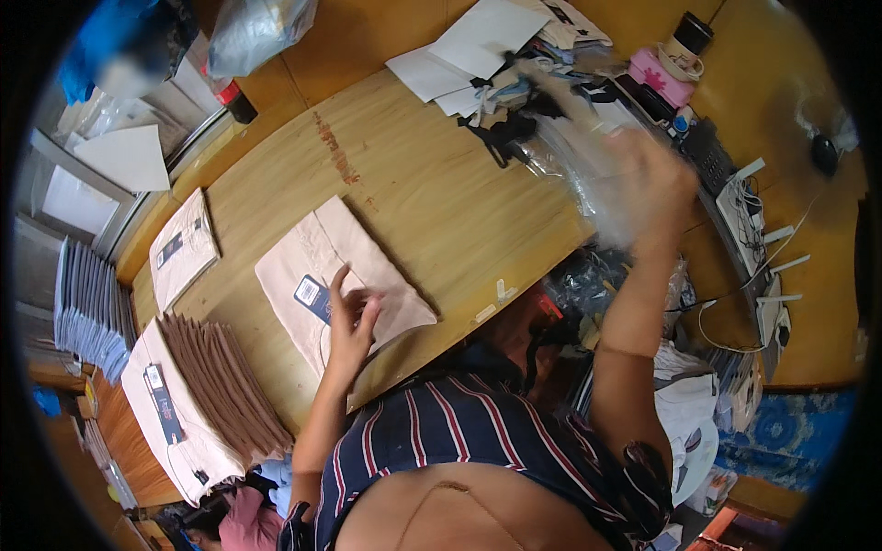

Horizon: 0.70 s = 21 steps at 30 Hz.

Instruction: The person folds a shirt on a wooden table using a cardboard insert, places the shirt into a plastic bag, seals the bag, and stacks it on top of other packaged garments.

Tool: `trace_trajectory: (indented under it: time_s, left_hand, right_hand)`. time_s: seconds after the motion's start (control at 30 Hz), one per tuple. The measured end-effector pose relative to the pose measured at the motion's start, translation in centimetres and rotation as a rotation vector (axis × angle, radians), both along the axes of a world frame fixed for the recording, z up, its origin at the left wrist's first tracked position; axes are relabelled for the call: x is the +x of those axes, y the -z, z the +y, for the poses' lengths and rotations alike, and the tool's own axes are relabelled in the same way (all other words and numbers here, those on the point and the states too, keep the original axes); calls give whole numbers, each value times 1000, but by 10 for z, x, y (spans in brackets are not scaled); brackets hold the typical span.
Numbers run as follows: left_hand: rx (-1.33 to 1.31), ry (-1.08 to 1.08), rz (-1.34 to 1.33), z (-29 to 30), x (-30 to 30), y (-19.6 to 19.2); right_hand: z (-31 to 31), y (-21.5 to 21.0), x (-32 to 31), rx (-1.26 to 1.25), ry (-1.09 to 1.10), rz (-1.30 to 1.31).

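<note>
Supporting a folded pink cloth garment (367,243) under the left hand (349,321), whose parted fingers grip nothing, the pale wooden tabletop (441,193) bears rust-red marks (334,151). Near the tabletop's right edge, the right hand (657,179) blurs, hold impossible to tell. Stacked blue-grey cloth (87,303) stands left of the tabletop.

Right hand (654,179), smeared by motion, fingers indistinct, its hold on the blurred plastic (602,202) below not determinable; folded garment (367,250), partly covered by the left hand (352,321), its tag (309,292) overlapped at one end by a finger, print too small to read. Garment stack (207,390), lower pieces hidden except at their edges; table (432,207), near edge interrupted by the left forearm. Hanging bag (262,35), cut off at the top; pink cloth (246,519), cut off at the bottom; blue item (84,50), upper left, clipped by the dark rim, kind unclear.
</note>
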<state>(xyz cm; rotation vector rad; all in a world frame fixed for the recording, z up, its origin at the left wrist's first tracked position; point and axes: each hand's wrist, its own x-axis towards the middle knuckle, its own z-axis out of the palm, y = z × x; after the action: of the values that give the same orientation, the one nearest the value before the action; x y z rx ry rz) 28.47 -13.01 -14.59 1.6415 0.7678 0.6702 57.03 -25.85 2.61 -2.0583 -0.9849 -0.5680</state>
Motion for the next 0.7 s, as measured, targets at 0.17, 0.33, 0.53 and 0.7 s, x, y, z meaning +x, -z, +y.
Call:
trace_trajectory:
  time_s: [0.17, 0.33, 0.53, 0.7]
  left_hand:
    - [-522, 108, -215, 32, 81, -16]
    - [126, 60, 305, 92, 101, 53]
    - [673, 139, 1101, 82, 129, 30]
    - [841, 470, 915, 20, 145, 36]
  right_hand:
    - [42, 143, -73, -309, -344, -232]
    - [46, 206, -98, -428, -519, 274]
    - [30, 217, 17, -259, -320, 235]
    - [118, 200, 46, -166, -538, 191]
